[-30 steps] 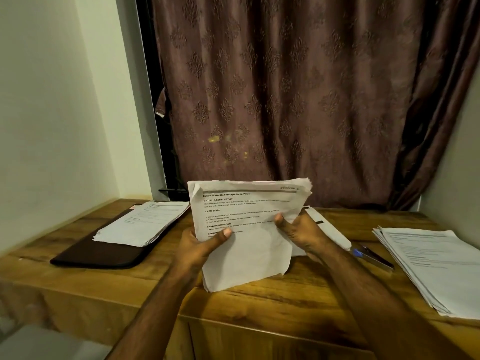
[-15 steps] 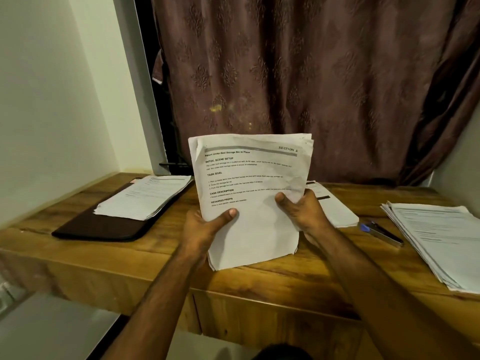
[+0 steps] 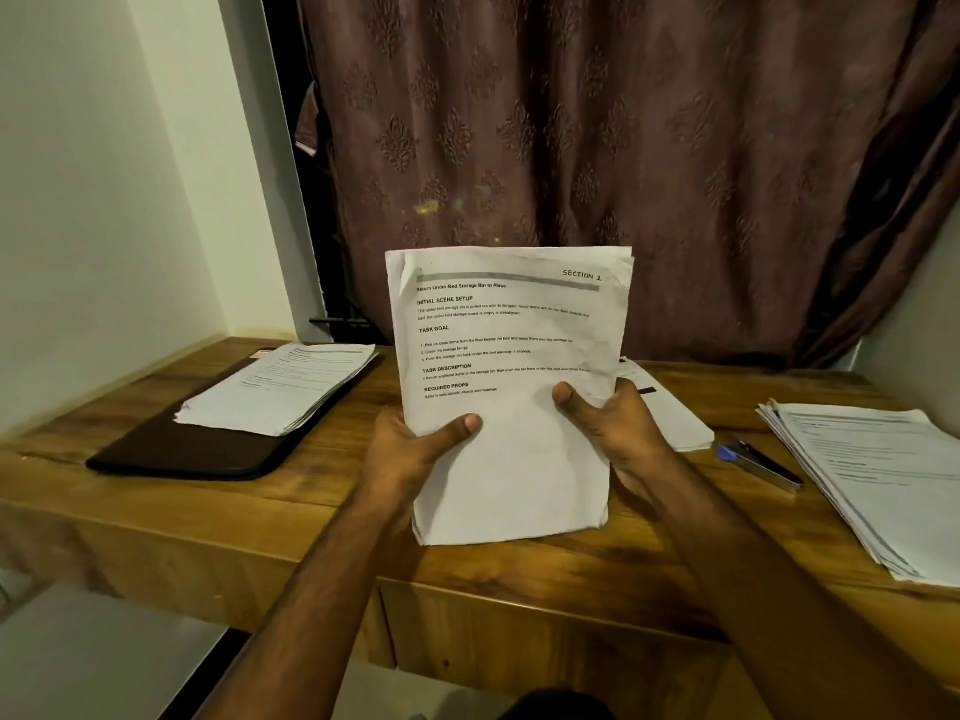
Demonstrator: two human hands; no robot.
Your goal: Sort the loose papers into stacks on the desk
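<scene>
A bundle of printed papers stands upright above the wooden desk, its top sheet marked "SECTION 1". My left hand grips its lower left edge, thumb across the front. My right hand grips the right edge, thumb on the front too. One paper stack lies on a dark folder at the left. Another stack lies at the desk's right end. A third white stack sits partly hidden behind my right hand.
A pen with a blue end lies on the desk between the middle and right stacks. A brown patterned curtain hangs behind the desk. Pale walls close in on the left and right.
The bundle has straightened up, so more of the top sheet's text shows. Both hands keep the same grip. The camera has tilted down.
</scene>
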